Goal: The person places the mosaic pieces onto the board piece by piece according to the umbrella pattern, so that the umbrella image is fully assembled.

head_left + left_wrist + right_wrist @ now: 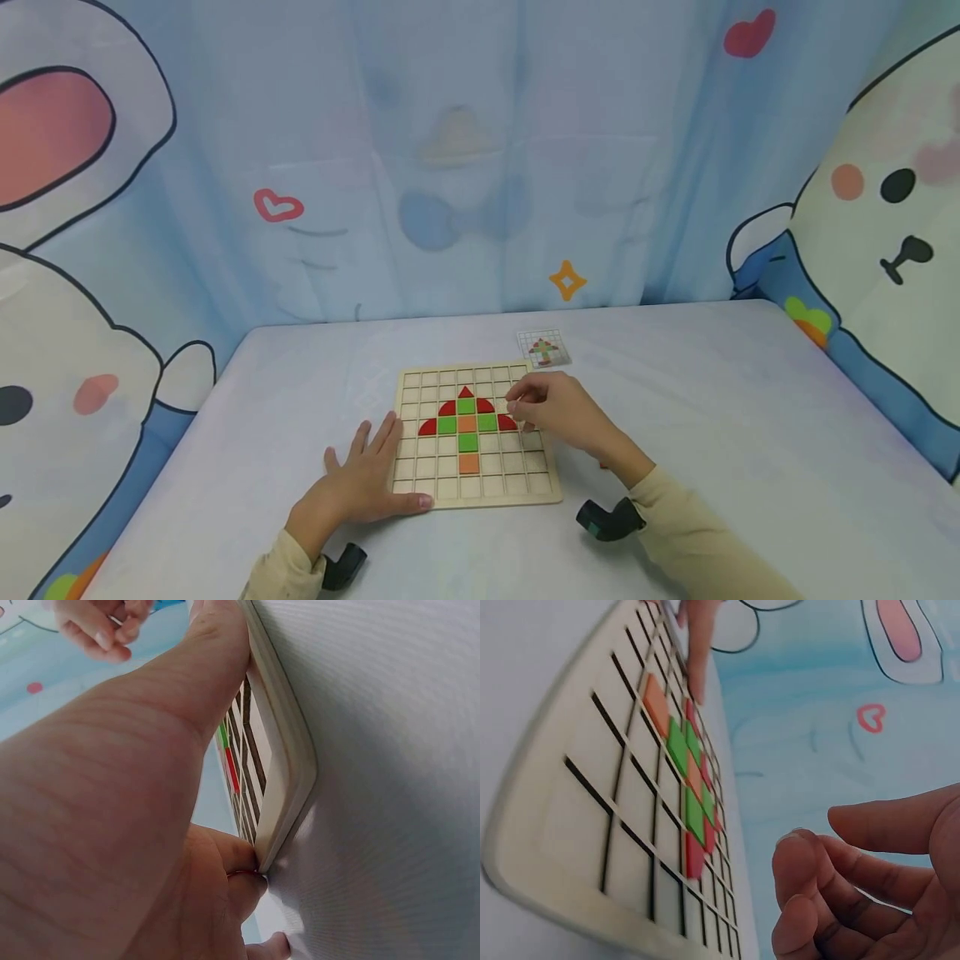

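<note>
A square wooden grid board [510, 487] lies on the table. Red, green and orange tiles form a tree- or rocket-like figure on it, with a red triangle [466, 392] on top and an orange square [468, 463] at the bottom. My left hand [356, 483] is spread at the board's lower left corner, fingers along the left edge, thumb at the front edge. Over the board's right side hovers my right hand [558, 408], near a red rounded tile [507, 422]. Its fingers are loosely bent; the right wrist view shows thumb and fingertips [795, 862] apart with nothing between them.
Behind the board's back right corner lies a small pattern card [544, 348] printed with a similar figure. A small red piece [603, 465] is partly hidden under the right wrist. White cloth covers the table [300, 375]; a printed blue curtain [465, 275] hangs behind it.
</note>
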Available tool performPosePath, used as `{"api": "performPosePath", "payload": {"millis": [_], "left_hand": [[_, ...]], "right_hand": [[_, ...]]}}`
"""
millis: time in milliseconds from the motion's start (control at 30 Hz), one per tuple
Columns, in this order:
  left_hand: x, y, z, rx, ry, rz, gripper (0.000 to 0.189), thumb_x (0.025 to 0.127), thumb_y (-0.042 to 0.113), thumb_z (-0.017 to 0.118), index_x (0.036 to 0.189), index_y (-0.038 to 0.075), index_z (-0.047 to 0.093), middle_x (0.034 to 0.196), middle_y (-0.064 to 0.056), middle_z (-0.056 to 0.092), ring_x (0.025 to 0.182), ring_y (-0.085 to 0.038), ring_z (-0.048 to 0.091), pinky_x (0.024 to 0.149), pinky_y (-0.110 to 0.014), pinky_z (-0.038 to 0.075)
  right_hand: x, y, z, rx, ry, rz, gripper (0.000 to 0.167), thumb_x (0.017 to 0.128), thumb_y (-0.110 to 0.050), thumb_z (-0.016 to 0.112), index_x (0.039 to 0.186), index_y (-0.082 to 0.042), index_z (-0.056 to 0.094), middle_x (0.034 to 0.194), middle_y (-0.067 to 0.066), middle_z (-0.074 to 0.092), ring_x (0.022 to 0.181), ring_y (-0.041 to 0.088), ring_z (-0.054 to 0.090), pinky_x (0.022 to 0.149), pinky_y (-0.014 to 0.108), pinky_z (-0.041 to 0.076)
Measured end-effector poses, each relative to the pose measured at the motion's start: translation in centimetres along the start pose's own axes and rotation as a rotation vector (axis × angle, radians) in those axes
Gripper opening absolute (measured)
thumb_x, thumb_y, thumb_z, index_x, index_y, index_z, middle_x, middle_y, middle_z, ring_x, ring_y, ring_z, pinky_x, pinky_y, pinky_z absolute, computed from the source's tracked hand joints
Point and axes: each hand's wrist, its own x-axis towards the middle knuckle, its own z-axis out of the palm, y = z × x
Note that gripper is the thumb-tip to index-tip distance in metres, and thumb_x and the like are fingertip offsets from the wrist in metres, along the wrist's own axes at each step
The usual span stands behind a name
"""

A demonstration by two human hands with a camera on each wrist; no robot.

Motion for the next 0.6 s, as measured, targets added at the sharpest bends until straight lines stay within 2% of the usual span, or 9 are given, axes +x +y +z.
{"api": "performPosePath", "payload": {"millis": [133, 333, 600], "left_hand": [[-0.2, 0.0, 0.0, -0.002, -0.002, 0.001, 0.126, 0.082, 0.069, 0.082, 0.17, 0.003, 0.021, 0.178, -0.015, 0.014, 0.16, -0.05, 0.009, 0.11, -0.088, 0.008], [-0.4, 0.0, -0.1, -0.011, -0.006, 0.01, 0.126, 0.083, 0.069, 0.082, 0.171, 0.003, 0.02, 0.178, -0.015, 0.012, 0.16, -0.05, 0.008, 0.11, -0.088, 0.007], [-0.3, -0.2, 0.0, -0.008, -0.003, 0.015, 0.126, 0.083, 0.069, 0.082, 0.171, 0.003, 0.019, 0.178, -0.015, 0.012, 0.16, -0.05, 0.008, 0.11, -0.088, 0.007]], "right_hand": [[0.3, 0.7, -1.4, -0.032, 0.033, 0.035, 0.025, 0.101, -0.012, 0.072, 0.12, 0.004, 0.072, 0.09, 0.01, 0.071, 0.074, 0.025, 0.07, 0.069, 0.036, 0.055], [0.6, 1.5, -2.5, -0.226, 0.068, 0.116, 0.028, 0.1, -0.017, 0.074, 0.117, 0.004, 0.067, 0.091, 0.01, 0.067, 0.07, 0.021, 0.063, 0.064, 0.036, 0.052], [0.8, 2.8, -2.6, -0.358, -0.011, 0.251, 0.032, 0.098, -0.025, 0.078, 0.106, 0.002, 0.061, 0.083, 0.008, 0.061, 0.075, 0.023, 0.057, 0.064, 0.034, 0.047]]}}
